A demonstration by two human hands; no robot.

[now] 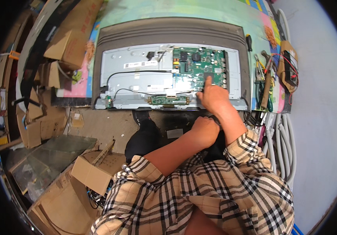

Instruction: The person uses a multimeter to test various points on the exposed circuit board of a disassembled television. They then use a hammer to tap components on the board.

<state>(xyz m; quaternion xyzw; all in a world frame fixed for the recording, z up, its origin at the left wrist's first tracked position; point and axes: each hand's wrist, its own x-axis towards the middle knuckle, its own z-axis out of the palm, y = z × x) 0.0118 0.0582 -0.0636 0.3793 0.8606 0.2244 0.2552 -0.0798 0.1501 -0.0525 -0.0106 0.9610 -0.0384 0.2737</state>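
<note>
A flat-screen television with its back cover off lies face down, its grey metal panel (145, 80) showing. My right hand (215, 95) is over the green main circuit board (193, 69), index finger stretched onto or just above a dark square chip (208, 75); nothing is seen in it. My left hand (206, 130) is closed in front of the television's near edge, close to my lap; whether it holds anything is hidden. Along that edge sits a narrow green circuit board (168, 100), below a flat connector. A black cable (136, 71) runs from the left side to the main board.
Right of the television lie a screwdriver (249, 42), a hammer (266, 91), pliers (258, 92) and a multimeter (290, 69) with red leads. Cardboard boxes (68, 48) stand at the left, and an opened one (92, 174) on the floor. Grey hoses (286, 147) hang at the right.
</note>
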